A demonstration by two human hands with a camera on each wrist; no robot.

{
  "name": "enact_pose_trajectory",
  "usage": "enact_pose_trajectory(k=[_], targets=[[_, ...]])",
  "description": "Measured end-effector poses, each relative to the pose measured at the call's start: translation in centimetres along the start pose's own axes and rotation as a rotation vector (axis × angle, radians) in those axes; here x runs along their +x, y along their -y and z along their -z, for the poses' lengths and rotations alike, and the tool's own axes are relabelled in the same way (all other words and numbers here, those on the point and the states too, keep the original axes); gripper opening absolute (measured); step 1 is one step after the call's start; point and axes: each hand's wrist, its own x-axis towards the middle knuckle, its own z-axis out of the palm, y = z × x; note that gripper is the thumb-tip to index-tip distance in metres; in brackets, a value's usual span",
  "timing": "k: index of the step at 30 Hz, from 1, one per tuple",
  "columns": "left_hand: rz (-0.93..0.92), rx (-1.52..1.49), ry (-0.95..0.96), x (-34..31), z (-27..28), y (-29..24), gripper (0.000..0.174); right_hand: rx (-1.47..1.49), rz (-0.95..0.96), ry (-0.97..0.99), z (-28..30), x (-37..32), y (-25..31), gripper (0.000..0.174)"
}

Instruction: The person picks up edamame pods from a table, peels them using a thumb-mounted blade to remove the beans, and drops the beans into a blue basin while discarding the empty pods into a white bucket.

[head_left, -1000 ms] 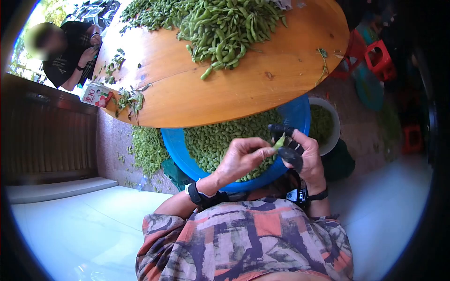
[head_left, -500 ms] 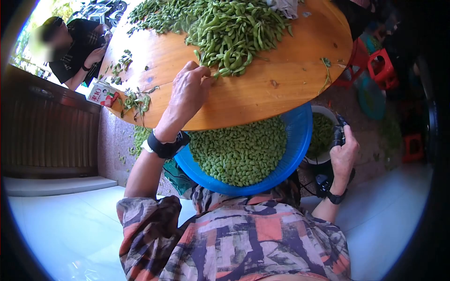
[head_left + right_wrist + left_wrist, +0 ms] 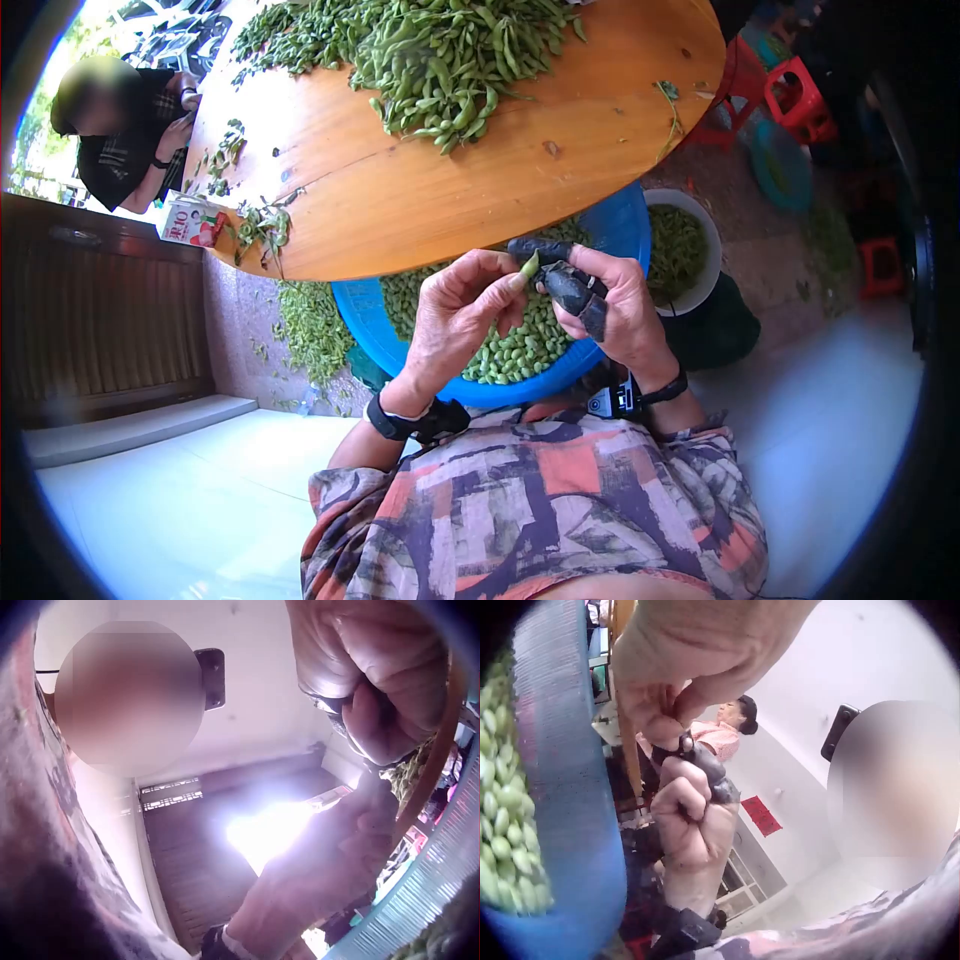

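Over the blue basin, my left hand (image 3: 455, 315) pinches a green soybean pod (image 3: 529, 266) between thumb and forefinger. My right hand (image 3: 610, 300) meets it from the other side, fingers curled, with the pod's end between its black-covered thumb and forefinger. Close together in the left wrist view, the left hand (image 3: 697, 652) is above and the right hand (image 3: 694, 817) below; their fingers hide the pod there. Loose shelled green beans (image 3: 515, 350) fill the blue basin (image 3: 625, 225) beneath. A heap of unshelled pods (image 3: 450, 70) lies on the wooden table.
The wooden table's (image 3: 400, 215) near edge overhangs the basin. A white bucket (image 3: 712, 235) with green pod shells stands right of it; more shells (image 3: 318, 330) litter the floor at left. A juice carton (image 3: 188, 220) sits on the table's left edge near another person (image 3: 125, 140). Red stools (image 3: 798, 100) stand at right.
Half a second ago the left hand was at the table's pod heap and the right hand beside the white bucket. Both have come together over the basin, with a pod between them.
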Motion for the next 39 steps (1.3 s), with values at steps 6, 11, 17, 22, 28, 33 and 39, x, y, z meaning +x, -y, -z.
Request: enact_pose_trajectory(k=[6, 11, 17, 22, 28, 33, 39], targets=[[-0.115, 0.081, -0.084, -0.4, -0.6, 2.3, 0.009, -0.137, -0.009, -0.003, 0.1, 0.1, -0.6, 0.013], [-0.087, -0.004, -0.044, -0.3, -0.2, 2.6, 0.007, -0.043, -0.018, 0.003, 0.3, 0.3, -0.9, 0.014], [0.267, -0.703, 0.287, -0.1, 0.7, 3.6, 0.005, 0.145, -0.060, 0.178, 1.5, 0.1, -0.6, 0.016], [0.162, -0.375, 0.116, -0.5, -0.2, 3.6, 0.010, 0.049, -0.059, 0.077, 1.2, -0.5, -1.4, 0.013], [-0.140, 0.427, -0.064, -1.0, -0.8, 3.5, 0.015, -0.386, 0.094, -0.057, -0.3, -1.0, -0.8, 0.012], [-0.425, 0.817, -0.032, -0.6, -0.2, 3.2, 0.017, -0.610, 0.425, -0.159, -0.9, -0.9, -1.7, 0.021], [-0.156, 0.425, 0.047, -0.4, 0.5, 3.2, 0.026, -0.475, 0.296, -0.114, -0.9, -0.9, -1.9, 0.027]])
